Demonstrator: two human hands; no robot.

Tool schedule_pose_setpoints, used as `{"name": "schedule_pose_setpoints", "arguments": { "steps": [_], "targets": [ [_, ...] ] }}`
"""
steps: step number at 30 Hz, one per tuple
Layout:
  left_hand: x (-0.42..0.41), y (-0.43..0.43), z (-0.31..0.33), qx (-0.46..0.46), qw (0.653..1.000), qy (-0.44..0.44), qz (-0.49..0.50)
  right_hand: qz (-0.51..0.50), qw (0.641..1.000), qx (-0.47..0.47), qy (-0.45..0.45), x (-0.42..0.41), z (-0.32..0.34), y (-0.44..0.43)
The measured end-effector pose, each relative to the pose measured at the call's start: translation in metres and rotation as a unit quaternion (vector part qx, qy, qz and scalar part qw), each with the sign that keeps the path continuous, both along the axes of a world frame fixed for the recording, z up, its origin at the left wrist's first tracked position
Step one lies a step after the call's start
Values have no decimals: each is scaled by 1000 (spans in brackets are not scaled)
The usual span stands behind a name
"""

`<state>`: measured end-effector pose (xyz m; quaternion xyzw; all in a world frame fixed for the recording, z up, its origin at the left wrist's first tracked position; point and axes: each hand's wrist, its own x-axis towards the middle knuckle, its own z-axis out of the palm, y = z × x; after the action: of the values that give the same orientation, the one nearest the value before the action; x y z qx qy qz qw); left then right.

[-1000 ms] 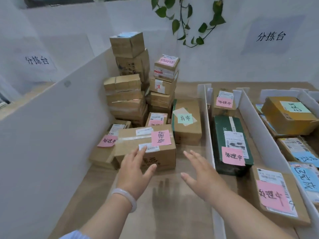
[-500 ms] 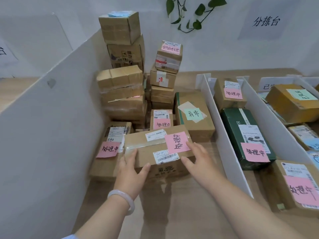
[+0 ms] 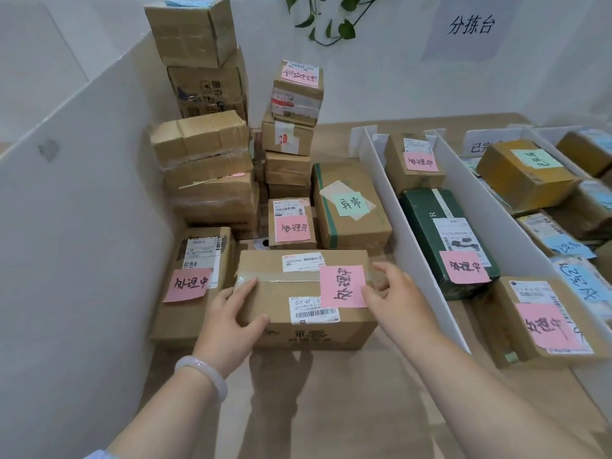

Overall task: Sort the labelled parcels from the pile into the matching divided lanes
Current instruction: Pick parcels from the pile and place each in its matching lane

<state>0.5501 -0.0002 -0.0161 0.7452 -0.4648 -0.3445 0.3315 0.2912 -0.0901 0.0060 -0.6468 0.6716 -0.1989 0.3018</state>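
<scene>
Parcel (image 3: 298, 283) gripped by hands (image 3: 231, 321) (image 3: 394, 298); neighbouring lane (image 3: 414, 246) holds three pink-labelled boxes (image 3: 420, 220).

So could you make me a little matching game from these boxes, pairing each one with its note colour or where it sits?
Things:
1. dark green box
2. top box of the tallest stack
3. green-striped box
4. nearest box

Descriptions:
a. blue paper on top
b. pink note, left hand and right hand gripping its ends
c. pink note, lying in a lane between white dividers
d. pale green note, in the pile

Pairs: 1-c, 2-a, 3-d, 4-b
</scene>
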Motion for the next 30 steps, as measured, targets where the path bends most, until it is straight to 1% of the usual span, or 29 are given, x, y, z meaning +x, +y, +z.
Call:
{"name": "schedule_pose_setpoints", "arguments": {
  "steps": [2, 4, 6, 7, 9, 11, 12, 13, 15, 16, 18, 21, 23, 30],
  "targets": [
    [10, -11, 1, 13, 999, 8, -45, 14, 1000, 3, 18, -5, 1, -10],
    [15, -21, 3, 30, 996, -3, -89, 69, 997, 15, 28, -7, 1, -19],
    [16, -29, 3, 28, 994, -24, -98, 119, 992, 26, 41, -9, -2, -22],
    [15, -31, 3, 18, 996, -36, -81, 126, 991, 25, 44, -11, -4, -20],
    [7, -28, 2, -9, 998, -62, -7, 111, 992, 13, 55, -16, -3, -10],
    [-8, -16, -1, -27, 996, -41, 76, 86, 993, 2, 85, -18, 1, 6],
    [-19, -7, -3, -31, 995, -19, 98, 77, 992, 4, 98, -18, 3, 16],
    [-29, 4, -6, -32, 994, 10, 100, 74, 991, 10, 107, -18, 3, 27],
    [-52, 29, -11, -31, 995, 71, 56, 86, 990, 30, 105, -17, 2, 48],
    [-62, 41, -12, -33, 995, 92, 21, 96, 990, 40, 90, -17, -1, 57],
    [-76, 59, -13, -19, 992, 117, -33, 121, 990, 57, 33, -16, -6, 67],
    [-79, 68, -15, -6, 992, 116, -55, 147, 979, 119, -69, -12, -7, 71],
    [-76, 69, -13, -13, 992, 114, -58, 153, 972, 138, -109, -11, -8, 74],
    [-86, 73, 12, -83, 988, 98, -86, 97, 977, 66, -178, -23, 16, 108]
  ]
}}
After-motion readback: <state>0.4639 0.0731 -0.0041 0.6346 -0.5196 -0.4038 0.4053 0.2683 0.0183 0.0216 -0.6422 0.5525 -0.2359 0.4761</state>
